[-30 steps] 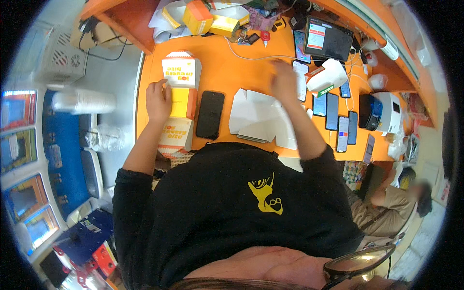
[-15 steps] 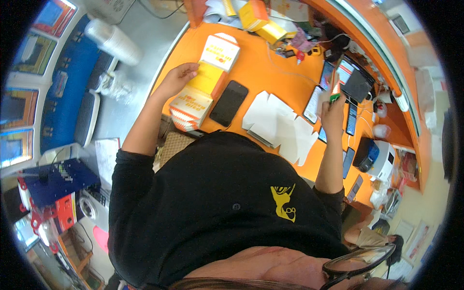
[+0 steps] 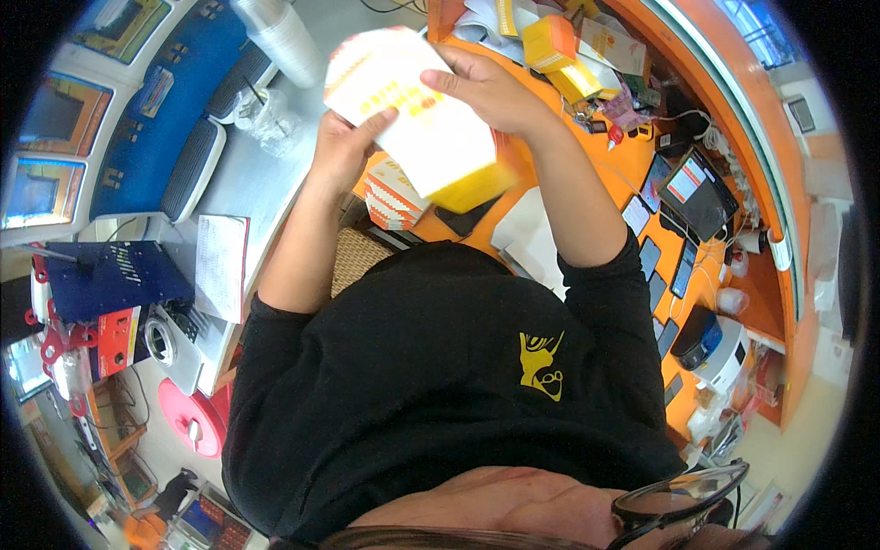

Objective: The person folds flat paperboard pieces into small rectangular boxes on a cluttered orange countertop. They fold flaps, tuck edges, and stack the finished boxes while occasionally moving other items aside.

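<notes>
A white card carton [image 3: 417, 119] with orange and yellow print is raised above the desk, its lower end folded into a yellow side. My left hand [image 3: 353, 147] is closed on its left edge, thumb lying across the printed face. On the upper right edge, my right hand [image 3: 486, 87] grips the same carton, thumb on top and the other fingers mostly hidden behind. Beneath it, a carton with orange zigzag stripes [image 3: 392, 203] rests on the desk; the raised carton partly covers it. A black phone [image 3: 469, 216] lies partly hidden beside that.
White paper pieces [image 3: 532, 229] lie on the orange desk [image 3: 605, 165]. At the right are several phones [image 3: 685, 268], cables and a white machine [image 3: 724, 316]. Yellow and orange boxes [image 3: 550, 46] stand at the back. Stacked plastic cups [image 3: 284, 41] are at the left.
The carton has gone from the desk up into both hands. My right hand came left from the phones; the green-and-white item it held no longer shows. The view has shifted.
</notes>
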Demonstrator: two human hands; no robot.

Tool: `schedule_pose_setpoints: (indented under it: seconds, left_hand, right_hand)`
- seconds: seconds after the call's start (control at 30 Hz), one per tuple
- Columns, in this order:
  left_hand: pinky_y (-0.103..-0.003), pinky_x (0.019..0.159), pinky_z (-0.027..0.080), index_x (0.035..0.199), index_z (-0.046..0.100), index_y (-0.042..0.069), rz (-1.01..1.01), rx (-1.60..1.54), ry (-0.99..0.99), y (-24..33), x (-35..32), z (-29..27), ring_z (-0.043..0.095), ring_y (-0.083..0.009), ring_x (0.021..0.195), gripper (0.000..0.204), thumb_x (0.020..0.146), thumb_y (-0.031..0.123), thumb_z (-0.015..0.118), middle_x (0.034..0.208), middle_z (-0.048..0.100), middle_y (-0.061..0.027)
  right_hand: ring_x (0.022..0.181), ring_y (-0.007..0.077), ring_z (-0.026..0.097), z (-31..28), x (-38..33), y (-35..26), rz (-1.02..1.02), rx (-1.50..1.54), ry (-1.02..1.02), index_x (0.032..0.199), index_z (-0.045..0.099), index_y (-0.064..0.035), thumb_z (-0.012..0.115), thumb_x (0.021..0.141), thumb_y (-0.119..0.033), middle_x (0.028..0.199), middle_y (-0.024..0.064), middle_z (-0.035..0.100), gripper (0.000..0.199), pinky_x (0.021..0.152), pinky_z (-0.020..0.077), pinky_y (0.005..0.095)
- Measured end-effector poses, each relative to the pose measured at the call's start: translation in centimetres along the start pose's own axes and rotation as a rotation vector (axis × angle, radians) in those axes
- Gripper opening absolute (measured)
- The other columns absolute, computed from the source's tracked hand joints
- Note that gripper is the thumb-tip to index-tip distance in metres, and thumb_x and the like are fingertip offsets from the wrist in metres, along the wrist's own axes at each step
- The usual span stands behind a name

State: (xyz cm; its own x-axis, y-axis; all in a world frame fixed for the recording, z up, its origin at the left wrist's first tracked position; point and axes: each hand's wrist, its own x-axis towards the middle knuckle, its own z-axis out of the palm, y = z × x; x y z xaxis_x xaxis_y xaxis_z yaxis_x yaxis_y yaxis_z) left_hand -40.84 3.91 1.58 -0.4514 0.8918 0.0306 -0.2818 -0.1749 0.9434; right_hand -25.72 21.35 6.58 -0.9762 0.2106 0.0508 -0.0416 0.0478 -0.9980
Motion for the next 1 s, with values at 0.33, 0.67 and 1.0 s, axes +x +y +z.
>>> schedule_pose_setpoints:
  seconds: [0.33, 0.67, 1.0]
  left_hand:
    - [-0.046, 0.099, 0.055, 0.140, 0.038, 0.000, 0.093, -0.295, 0.396, -1.4, -2.8, 1.3, 0.058, -0.0301, 0.123, 0.043, 0.100, 0.008, 0.051, 0.136, 0.053, -0.0171]
    - [-0.037, 0.094, 0.056, 0.148, 0.026, 0.004, -0.448, -0.063, 0.164, -5.1, -9.6, -0.8, 0.067, -0.0225, 0.107, 0.058, 0.099, 0.011, 0.057, 0.122, 0.064, -0.0125]
    - [-0.033, 0.079, 0.057, 0.135, 0.042, -0.001, -0.579, 0.268, 0.159, -4.8, -7.8, -2.5, 0.070, -0.0226, 0.093, 0.048, 0.103, 0.034, 0.051, 0.109, 0.062, -0.0151]
  right_hand:
    - [0.131, 0.0389, 0.045, 2.1, -0.2, 2.7, -0.005, -1.097, 0.134, 0.151, 0.026, -0.0146, 0.090, 0.058, -0.035, 0.140, 0.0202, 0.046, 0.115, 0.105, 0.0370, 0.0565]
    - [0.139, 0.0284, 0.038, -0.6, 1.8, 8.4, -0.103, -1.537, -0.499, 0.145, 0.037, -0.0252, 0.091, 0.056, -0.015, 0.147, 0.0013, 0.044, 0.105, 0.105, 0.0355, 0.0560]
    - [0.146, 0.0386, 0.024, 0.4, 2.7, 11.0, 0.111, -1.514, -0.535, 0.146, 0.035, -0.0386, 0.094, 0.047, -0.012, 0.156, 0.0012, 0.029, 0.118, 0.112, 0.0292, 0.0655]
